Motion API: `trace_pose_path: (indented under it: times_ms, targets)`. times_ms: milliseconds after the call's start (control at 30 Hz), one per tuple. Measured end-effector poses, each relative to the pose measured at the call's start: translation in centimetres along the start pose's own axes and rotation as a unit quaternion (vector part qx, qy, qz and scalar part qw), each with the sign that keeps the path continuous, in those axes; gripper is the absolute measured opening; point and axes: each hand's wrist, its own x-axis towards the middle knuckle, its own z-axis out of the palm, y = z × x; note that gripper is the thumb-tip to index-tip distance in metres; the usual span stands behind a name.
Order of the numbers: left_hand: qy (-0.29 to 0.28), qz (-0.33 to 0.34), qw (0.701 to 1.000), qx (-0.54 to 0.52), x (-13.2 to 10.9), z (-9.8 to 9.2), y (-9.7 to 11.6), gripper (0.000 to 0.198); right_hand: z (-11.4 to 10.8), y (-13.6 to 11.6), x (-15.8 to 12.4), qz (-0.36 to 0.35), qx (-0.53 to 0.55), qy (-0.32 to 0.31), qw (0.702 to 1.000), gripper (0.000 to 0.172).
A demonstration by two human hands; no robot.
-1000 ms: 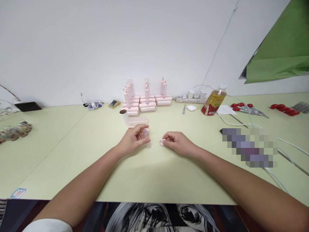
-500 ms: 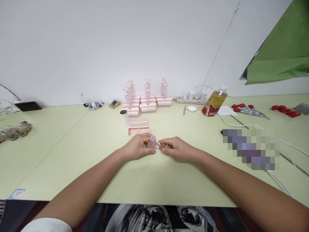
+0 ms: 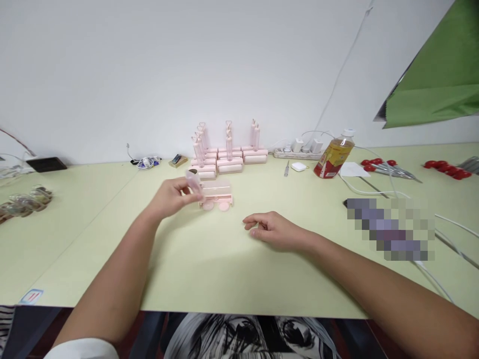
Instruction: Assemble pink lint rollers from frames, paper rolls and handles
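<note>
My left hand [image 3: 172,197] is closed on a translucent pinkish plastic piece [image 3: 193,182], held tilted between thumb and fingers. The hand is beside an upright roll [image 3: 192,172] with a dark round end; the plastic piece and fingers cover most of it. My right hand [image 3: 271,230] rests near the table's middle, fingers loosely bent and apart, with nothing seen in them. Between and beyond the hands lies an opened pink case [image 3: 224,199] with a clear lid [image 3: 217,187]. Two pale pink round pieces [image 3: 223,206] are at its near edge.
Behind stand several pink lint rollers [image 3: 229,149] with cases, against the wall. A power strip [image 3: 295,154], small screwdriver [image 3: 286,169], white square object [image 3: 298,167] and drink bottle [image 3: 334,154] are to the right. White cables and red-handled tools [image 3: 377,163] lie farther right.
My left hand has moved left and away from me with the translucent piece, uncovering the case and round pieces. The small pink part has gone from my right fingers, which stay in place.
</note>
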Motion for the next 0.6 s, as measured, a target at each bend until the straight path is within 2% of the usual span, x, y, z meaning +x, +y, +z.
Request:
trace_pose_path:
  times_ms: [67,167,367,600]
  targets:
    - [-0.003,-0.062,0.997,0.035,0.4,-1.6,-1.3,0.029,0.0,0.0,0.0,-0.001,0.005,0.0,1.0,0.042]
    - [-0.034,-0.115,0.992,0.041,0.7,-1.9,-3.2,0.033,-0.1,-0.1,-0.1,-0.003,0.002,0.002,1.0,0.04]
    - [-0.076,-0.123,0.989,-0.002,0.9,-0.1,-5.1,0.035,-0.1,-0.3,-0.1,-0.008,-0.012,-0.002,1.0,0.037]
    - [-0.078,-0.127,0.989,-0.012,0.9,-0.1,-5.5,0.038,-0.2,-0.6,-0.1,-0.008,-0.03,-0.007,0.999,0.036]
